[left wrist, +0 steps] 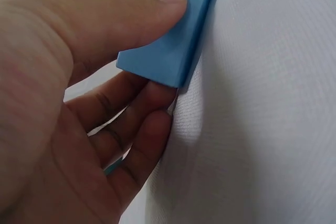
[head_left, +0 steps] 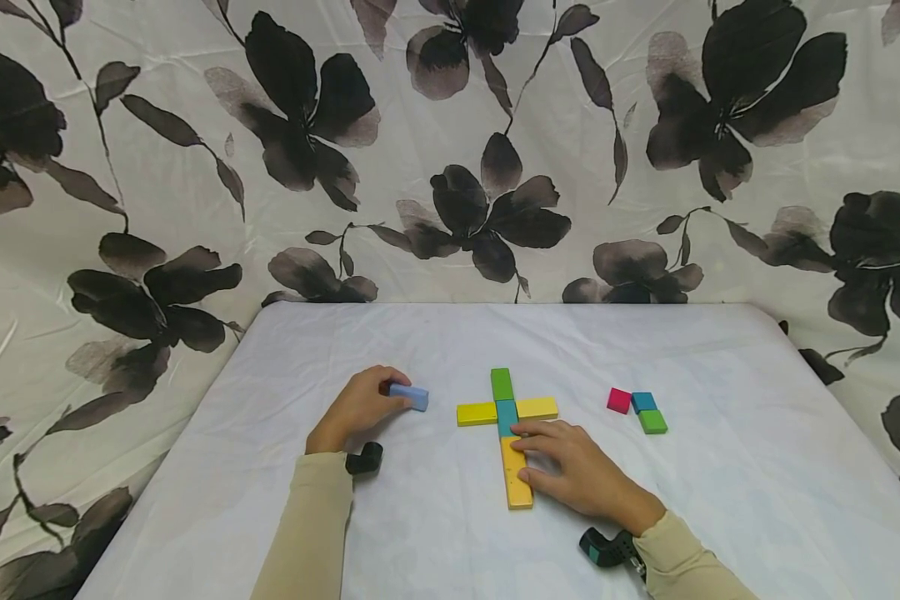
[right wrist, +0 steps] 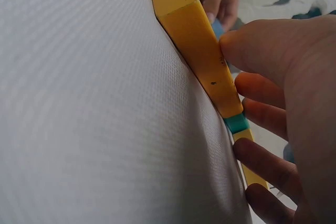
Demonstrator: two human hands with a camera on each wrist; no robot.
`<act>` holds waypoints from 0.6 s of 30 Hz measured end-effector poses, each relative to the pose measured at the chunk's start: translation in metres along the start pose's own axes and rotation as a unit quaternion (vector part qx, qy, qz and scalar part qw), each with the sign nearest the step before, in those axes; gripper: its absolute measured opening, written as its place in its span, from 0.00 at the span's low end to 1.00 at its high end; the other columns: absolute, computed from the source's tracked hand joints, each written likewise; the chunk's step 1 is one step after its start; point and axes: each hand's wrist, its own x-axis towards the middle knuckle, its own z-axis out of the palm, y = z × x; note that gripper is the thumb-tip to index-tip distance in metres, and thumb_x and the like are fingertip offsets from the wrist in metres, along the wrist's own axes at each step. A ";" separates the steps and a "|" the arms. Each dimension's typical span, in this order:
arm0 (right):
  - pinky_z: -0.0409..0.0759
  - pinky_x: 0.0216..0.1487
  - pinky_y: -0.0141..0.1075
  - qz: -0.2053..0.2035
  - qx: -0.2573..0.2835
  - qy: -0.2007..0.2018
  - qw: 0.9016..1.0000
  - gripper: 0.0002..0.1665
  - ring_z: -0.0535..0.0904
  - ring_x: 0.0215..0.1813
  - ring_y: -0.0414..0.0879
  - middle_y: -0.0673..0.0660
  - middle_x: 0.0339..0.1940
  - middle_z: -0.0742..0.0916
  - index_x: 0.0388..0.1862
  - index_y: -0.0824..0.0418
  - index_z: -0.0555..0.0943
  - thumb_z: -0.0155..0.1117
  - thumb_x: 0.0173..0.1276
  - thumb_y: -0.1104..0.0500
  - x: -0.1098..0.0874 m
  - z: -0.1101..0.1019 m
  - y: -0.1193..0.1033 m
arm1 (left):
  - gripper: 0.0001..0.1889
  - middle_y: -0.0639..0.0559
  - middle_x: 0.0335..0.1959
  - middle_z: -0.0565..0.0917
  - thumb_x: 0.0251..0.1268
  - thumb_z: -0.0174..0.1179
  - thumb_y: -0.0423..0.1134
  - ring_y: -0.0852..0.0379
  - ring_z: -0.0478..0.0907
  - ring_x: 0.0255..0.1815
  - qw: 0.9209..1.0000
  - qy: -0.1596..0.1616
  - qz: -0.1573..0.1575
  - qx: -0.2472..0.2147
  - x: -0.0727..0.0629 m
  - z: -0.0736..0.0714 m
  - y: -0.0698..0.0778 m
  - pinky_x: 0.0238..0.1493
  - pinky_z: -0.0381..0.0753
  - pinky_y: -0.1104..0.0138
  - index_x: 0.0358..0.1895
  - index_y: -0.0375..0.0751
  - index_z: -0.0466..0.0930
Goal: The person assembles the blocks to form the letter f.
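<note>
My left hand (head_left: 360, 407) pinches a light blue block (head_left: 412, 396) between thumb and fingers, left of a cross of flat-lying blocks. The left wrist view shows the thumb across the face of this blue block (left wrist: 160, 51). In the cross, a green block (head_left: 502, 384) is at the top, a teal block (head_left: 506, 412) in the middle and two yellow blocks, left (head_left: 477, 414) and right (head_left: 537, 407), at the sides. A long orange-yellow block (head_left: 518, 483) forms the stem. My right hand (head_left: 581, 471) rests over it, fingers loosely extended, the thumb touching its edge.
Right of the cross, a red cube (head_left: 619, 400), a blue cube (head_left: 643, 402) and a green cube (head_left: 653, 422) lie together. A white cloth covers the table (head_left: 420, 542). Behind it hangs a flowered curtain (head_left: 390, 150).
</note>
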 end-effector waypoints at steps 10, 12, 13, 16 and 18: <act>0.64 0.68 0.54 -0.003 -0.003 0.002 1.000 0.23 0.68 0.71 0.43 0.42 0.69 0.76 0.62 0.49 0.83 0.66 0.71 0.44 0.000 0.000 -0.001 | 0.10 0.52 0.43 0.82 0.64 0.69 0.40 0.51 0.75 0.45 1.000 0.003 0.005 -0.003 -0.002 -0.001 0.003 0.53 0.74 0.55 0.47 0.48 0.85; 0.64 0.68 0.54 -0.004 -0.004 0.003 1.000 0.23 0.68 0.71 0.43 0.41 0.69 0.77 0.62 0.49 0.83 0.66 0.71 0.44 0.000 0.000 -0.001 | 0.11 0.52 0.43 0.82 0.65 0.69 0.41 0.51 0.75 0.45 1.000 0.003 0.006 -0.006 -0.001 0.000 0.002 0.52 0.74 0.55 0.48 0.48 0.84; 0.64 0.68 0.54 -0.004 -0.004 0.004 1.000 0.23 0.68 0.71 0.43 0.41 0.69 0.77 0.62 0.49 0.83 0.66 0.71 0.44 0.000 0.000 -0.001 | 0.11 0.52 0.44 0.82 0.65 0.69 0.41 0.51 0.75 0.46 1.000 0.003 0.007 -0.008 -0.001 0.000 0.002 0.52 0.74 0.55 0.49 0.48 0.84; 0.65 0.67 0.54 -0.007 -0.007 0.007 1.000 0.23 0.68 0.71 0.44 0.42 0.68 0.77 0.62 0.49 0.83 0.66 0.71 0.43 0.000 0.001 -0.002 | 0.11 0.52 0.45 0.83 0.66 0.68 0.40 0.52 0.77 0.47 1.000 0.002 0.012 -0.016 0.001 0.000 0.001 0.54 0.75 0.54 0.49 0.47 0.83; 0.65 0.67 0.54 -0.007 -0.008 0.008 1.000 0.23 0.69 0.71 0.44 0.42 0.68 0.77 0.62 0.49 0.83 0.66 0.71 0.43 0.000 0.001 -0.002 | 0.11 0.51 0.46 0.83 0.66 0.68 0.40 0.52 0.77 0.48 1.000 0.000 0.016 -0.021 0.001 0.000 0.001 0.55 0.76 0.54 0.49 0.47 0.83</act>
